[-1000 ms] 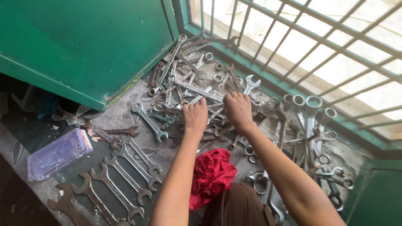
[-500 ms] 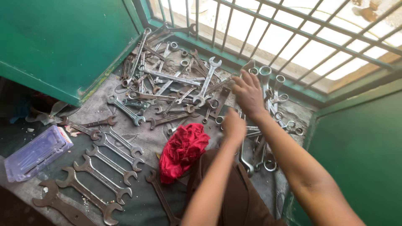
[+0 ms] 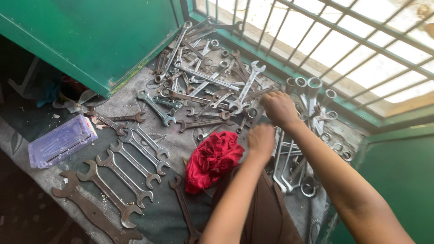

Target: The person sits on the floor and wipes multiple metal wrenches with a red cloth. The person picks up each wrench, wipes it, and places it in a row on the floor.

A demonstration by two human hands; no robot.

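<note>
A big heap of metal spanners [image 3: 203,81] lies on a grey surface below a barred window. My right hand [image 3: 279,108] reaches into the right side of the heap, fingers curled down among the spanners; what it grips is hidden. My left hand [image 3: 261,141] sits just below it, back of the hand up, fingers down on the tools next to a crumpled red rag [image 3: 212,158]. Ring spanners [image 3: 312,90] lie just right of my right hand.
Several open-ended spanners [image 3: 131,162] lie sorted in a row at the lower left. A clear plastic box [image 3: 61,141] sits at the left edge. A green metal panel [image 3: 90,36] stands at the back left, green window bars [image 3: 343,40] behind.
Both hands have moved from the middle of the heap to its right side. The view has shifted, so the heap now sits further left.
</note>
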